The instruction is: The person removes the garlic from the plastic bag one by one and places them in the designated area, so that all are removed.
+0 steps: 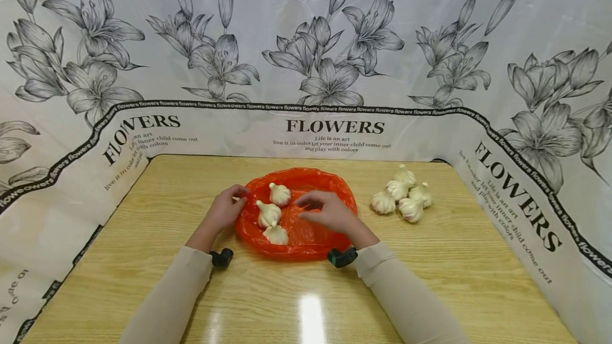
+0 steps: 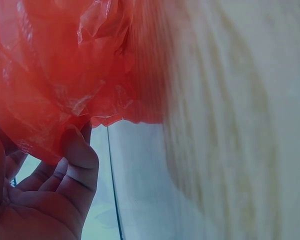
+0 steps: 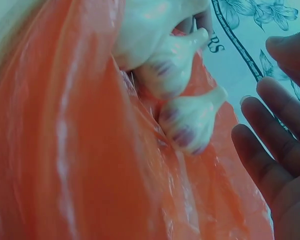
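A red plastic bag (image 1: 311, 232) lies spread open on the table with three garlic bulbs (image 1: 269, 214) in its left part. At the bag's left rim, my left hand (image 1: 227, 207) pinches the plastic between thumb and fingers; the left wrist view shows the thumb (image 2: 80, 150) against the red film. My right hand (image 1: 330, 211) hovers over the bag's right side, holding nothing. Its fingers (image 3: 275, 135) are spread and slightly bent, apart from the nearest garlic bulb (image 3: 192, 120) in the right wrist view.
Several more garlic bulbs (image 1: 401, 192) sit in a cluster on the wooden table (image 1: 268, 301), right of the bag. A white cloth (image 1: 334, 137) printed with flowers and lettering stands behind the table and along both sides. Each wrist wears a small black device (image 1: 341, 257).
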A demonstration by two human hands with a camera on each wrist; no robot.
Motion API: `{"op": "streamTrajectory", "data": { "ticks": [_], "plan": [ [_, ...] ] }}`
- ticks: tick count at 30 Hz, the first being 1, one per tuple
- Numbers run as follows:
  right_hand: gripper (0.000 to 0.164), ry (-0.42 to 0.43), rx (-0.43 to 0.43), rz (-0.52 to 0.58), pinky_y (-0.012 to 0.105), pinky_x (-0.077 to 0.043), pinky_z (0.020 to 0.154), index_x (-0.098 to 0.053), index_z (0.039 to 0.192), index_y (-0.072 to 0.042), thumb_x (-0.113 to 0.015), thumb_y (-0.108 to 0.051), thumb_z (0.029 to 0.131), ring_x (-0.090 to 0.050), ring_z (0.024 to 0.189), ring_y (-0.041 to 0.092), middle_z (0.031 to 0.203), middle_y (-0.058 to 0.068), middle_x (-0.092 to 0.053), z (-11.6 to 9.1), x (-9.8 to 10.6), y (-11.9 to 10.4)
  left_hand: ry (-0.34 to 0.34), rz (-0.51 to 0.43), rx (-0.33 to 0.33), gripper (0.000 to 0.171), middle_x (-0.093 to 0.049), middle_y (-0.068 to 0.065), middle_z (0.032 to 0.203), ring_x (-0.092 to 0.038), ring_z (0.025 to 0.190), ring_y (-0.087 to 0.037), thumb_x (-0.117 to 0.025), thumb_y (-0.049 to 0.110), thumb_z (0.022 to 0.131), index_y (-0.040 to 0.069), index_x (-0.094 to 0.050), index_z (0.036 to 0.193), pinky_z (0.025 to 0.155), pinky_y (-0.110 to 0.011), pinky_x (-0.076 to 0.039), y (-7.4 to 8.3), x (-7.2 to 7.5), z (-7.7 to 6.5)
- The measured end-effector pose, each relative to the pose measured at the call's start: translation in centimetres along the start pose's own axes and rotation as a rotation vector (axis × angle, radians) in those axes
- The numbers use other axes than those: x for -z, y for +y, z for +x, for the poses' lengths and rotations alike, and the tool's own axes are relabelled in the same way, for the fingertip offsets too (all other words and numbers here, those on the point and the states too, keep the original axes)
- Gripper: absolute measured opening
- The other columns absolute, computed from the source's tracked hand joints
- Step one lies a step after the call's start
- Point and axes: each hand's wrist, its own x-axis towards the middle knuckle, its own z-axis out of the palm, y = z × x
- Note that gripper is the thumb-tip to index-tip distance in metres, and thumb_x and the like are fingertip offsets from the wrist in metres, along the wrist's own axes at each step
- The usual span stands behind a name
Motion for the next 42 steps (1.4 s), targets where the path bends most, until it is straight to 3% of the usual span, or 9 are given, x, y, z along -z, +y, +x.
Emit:
{"op": "streamTrajectory", "data": {
  "ticks": [6, 11, 23, 32, 42],
  "plan": [
    [0.033, -0.043, 0.005, 0.015, 0.048, -0.05, 0.097, -0.066, 0.118, -0.006, -0.071, -0.015, 0.087, -0.062, 0.111, 0.032, 0.121, 0.012, -0.066, 0.6, -1.1, -0.3, 0.003, -0.001, 0.005, 0.02, -0.059, -0.015, 0.123, -0.059, 0.096, -0.028, -0.052, 0.014, 0.099, 0.013, -0.058, 0.119, 0.085, -0.038, -0.055, 0.1, 0.0, -0.1],
    [0.032, -0.073, -0.01, 0.019, 0.042, -0.051, 0.095, -0.067, 0.118, -0.01, -0.072, -0.018, 0.087, -0.063, 0.11, 0.029, 0.12, 0.006, -0.066, 1.0, -2.0, -0.6, -0.003, -0.009, 0.028, 0.023, -0.058, -0.016, 0.125, -0.06, 0.097, -0.029, -0.052, 0.016, 0.1, 0.015, -0.056, 0.122, 0.083, -0.038, -0.057, 0.2, 0.1, -0.3],
    [0.029, -0.117, 0.015, 0.039, 0.043, -0.052, 0.095, -0.068, 0.113, -0.013, -0.074, -0.017, 0.085, -0.066, 0.103, 0.026, 0.109, 0.007, -0.07, 1.3, -3.7, -1.1, -0.005, -0.013, 0.041, 0.029, -0.057, -0.017, 0.125, -0.06, 0.1, -0.03, -0.052, 0.016, 0.1, 0.014, -0.054, 0.129, 0.084, -0.038, -0.057, 0.3, 0.2, -0.3],
    [0.025, -0.141, -0.031, -0.031, 0.024, -0.053, 0.088, -0.07, 0.111, -0.02, -0.073, -0.022, 0.086, -0.065, 0.097, 0.012, 0.102, -0.009, -0.07, 1.4, -4.6, -1.4, -0.002, -0.018, 0.043, 0.029, -0.058, -0.017, 0.125, -0.06, 0.101, -0.03, -0.052, 0.016, 0.1, 0.013, -0.054, 0.129, 0.086, -0.038, -0.056, 0.4, 0.2, -0.4],
    [0.018, -0.113, -0.021, -0.087, 0.023, -0.052, 0.083, -0.072, 0.106, -0.022, -0.071, -0.021, 0.088, -0.062, 0.092, 0.008, 0.102, -0.01, -0.069, 1.3, -5.1, -1.3, 0.017, 0.007, 0.015, 0.03, -0.06, -0.017, 0.124, -0.062, 0.099, -0.03, -0.052, 0.016, 0.1, 0.013, -0.055, 0.129, 0.085, -0.04, -0.056, 0.4, 0.1, -0.5]
  ]
}}
